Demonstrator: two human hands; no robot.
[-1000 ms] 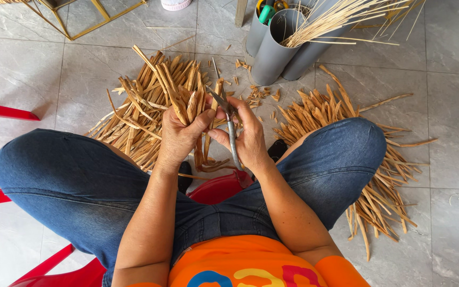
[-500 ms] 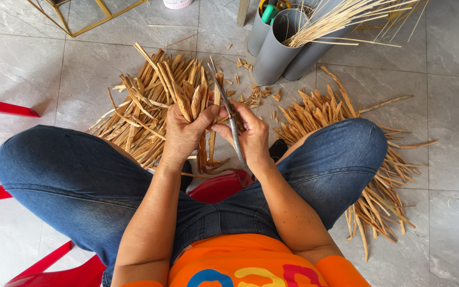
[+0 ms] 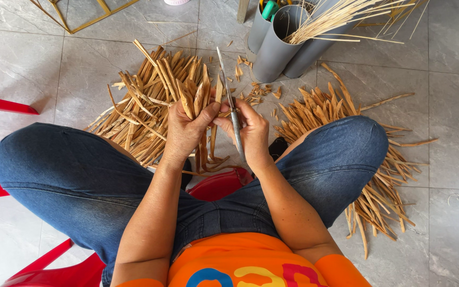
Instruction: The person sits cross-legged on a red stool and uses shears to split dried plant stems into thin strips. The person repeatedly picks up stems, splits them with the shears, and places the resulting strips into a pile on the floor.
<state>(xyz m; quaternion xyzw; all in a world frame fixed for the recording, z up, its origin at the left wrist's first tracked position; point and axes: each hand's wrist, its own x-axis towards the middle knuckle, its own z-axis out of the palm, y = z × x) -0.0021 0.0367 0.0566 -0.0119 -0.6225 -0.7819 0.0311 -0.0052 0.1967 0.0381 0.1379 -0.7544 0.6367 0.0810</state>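
Left hand [image 3: 184, 127] gripping bamboo strips [image 3: 200, 98], right hand [image 3: 248, 130] gripping 1 knife [image 3: 230, 106], 2 strip piles [image 3: 150, 106], 3 grey tubes [image 3: 272, 50]

Left hand [image 3: 184, 130] grips bamboo strips [image 3: 197, 98]; right hand [image 3: 251, 133] holds a knife [image 3: 229, 95] against them.

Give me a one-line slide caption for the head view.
Seated person's left hand grips bamboo strips while right hand holds a knife, strip piles on the tiled floor.
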